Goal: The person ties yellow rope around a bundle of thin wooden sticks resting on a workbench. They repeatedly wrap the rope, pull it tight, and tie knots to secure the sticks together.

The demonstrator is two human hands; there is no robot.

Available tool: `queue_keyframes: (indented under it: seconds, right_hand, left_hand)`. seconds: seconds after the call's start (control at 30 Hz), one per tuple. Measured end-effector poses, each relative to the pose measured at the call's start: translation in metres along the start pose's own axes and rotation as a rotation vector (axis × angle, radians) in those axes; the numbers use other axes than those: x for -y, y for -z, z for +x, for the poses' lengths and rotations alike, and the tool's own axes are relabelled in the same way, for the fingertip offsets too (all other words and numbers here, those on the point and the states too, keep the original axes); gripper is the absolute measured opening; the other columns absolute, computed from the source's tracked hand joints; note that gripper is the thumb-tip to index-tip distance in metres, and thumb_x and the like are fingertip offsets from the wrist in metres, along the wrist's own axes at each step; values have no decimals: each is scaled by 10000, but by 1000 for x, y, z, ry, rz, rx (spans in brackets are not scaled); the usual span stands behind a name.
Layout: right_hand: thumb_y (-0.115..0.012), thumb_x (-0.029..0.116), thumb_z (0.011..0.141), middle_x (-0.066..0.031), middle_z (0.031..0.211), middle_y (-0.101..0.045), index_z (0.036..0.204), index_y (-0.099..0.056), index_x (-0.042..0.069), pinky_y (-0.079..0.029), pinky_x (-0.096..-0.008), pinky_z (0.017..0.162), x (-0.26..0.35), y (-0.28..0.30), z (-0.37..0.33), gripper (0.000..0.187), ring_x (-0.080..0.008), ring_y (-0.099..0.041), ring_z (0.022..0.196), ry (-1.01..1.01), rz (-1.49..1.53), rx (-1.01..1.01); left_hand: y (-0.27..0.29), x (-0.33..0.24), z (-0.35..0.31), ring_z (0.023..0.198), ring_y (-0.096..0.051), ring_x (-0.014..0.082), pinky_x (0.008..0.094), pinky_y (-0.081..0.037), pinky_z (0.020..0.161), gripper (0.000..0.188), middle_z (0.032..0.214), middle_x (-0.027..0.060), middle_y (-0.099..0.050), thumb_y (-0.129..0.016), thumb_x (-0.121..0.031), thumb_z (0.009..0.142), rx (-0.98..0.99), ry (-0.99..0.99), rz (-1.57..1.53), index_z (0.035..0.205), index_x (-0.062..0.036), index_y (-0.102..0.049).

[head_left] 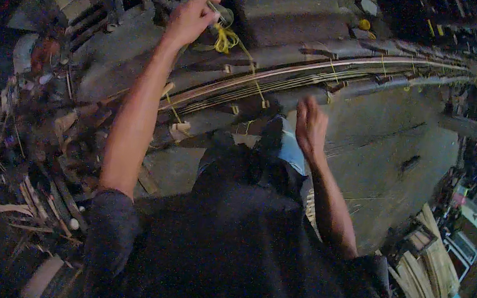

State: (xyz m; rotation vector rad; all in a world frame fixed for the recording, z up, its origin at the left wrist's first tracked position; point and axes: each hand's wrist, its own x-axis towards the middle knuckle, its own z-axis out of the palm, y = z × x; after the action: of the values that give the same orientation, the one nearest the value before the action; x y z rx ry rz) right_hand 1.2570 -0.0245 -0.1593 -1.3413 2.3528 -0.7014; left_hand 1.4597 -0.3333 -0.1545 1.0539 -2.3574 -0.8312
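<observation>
Left hand (pixel 195 20): raised, fingers closed around the upper end of the yellow string (pixel 226 40), probably to keep its looped bundle clear of the strips.
Right hand (pixel 311 128): fingers curled, just beside the strips; cannot tell whether it grips anything.
Long strips (pixel 302 66): side by side between the 2 hands, crossed by thin yellow ties (pixel 334 72), seemingly so they stay together.
Wood pieces (pixel 415 284): heaped lower right.
</observation>
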Motion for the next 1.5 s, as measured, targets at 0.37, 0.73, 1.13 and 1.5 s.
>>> queue_keyframes:
  seconds: [0.37, 0.73, 1.13, 1.5]
  right_hand:
    - [-561, 170, 908, -73, 711, -596, 948, -610, 22, -459, -289, 634, -47, -10, -58, 161, -124, -561, 685, -194, 266, 416]
    - [-607, 141, 889, -73, 852, -637, 963, -662, 48, -494, -311, 700, 23, 11, -17, 131, -196, -616, 810, 393, 461, 621]
    - [-504, 293, 945, -80, 859, -651, 1136, -567, 48, -501, -368, 667, 124, -10, 191, 317, -245, -637, 773, 864, -120, 601]
    - [-566, 68, 810, -141, 715, -643, 1158, -514, 67, -523, -427, 592, 59, 32, -23, 351, -332, -649, 652, 699, 188, 900]
  left_hand:
    - [38, 15, -18, 780, -643, 379, 497, -500, 687, 325, 819, 155, -669, -501, -385, 926, -62, 143, 331, 930, -98, -654]
    - [25, -132, -120, 1106, -585, 278, 362, -444, 955, 345, 1186, 122, -624, -569, -294, 922, 154, 68, -299, 1197, -88, -602]
    - [-3, -131, -129, 859, -521, 134, 385, -421, 971, 283, 834, 28, -504, -444, -288, 997, -274, 174, -1367, 831, -66, -503]
    - [-13, -177, -51, 674, -440, 109, 275, -375, 636, 283, 669, 34, -445, -569, -283, 874, -200, 123, -705, 748, -36, -515]
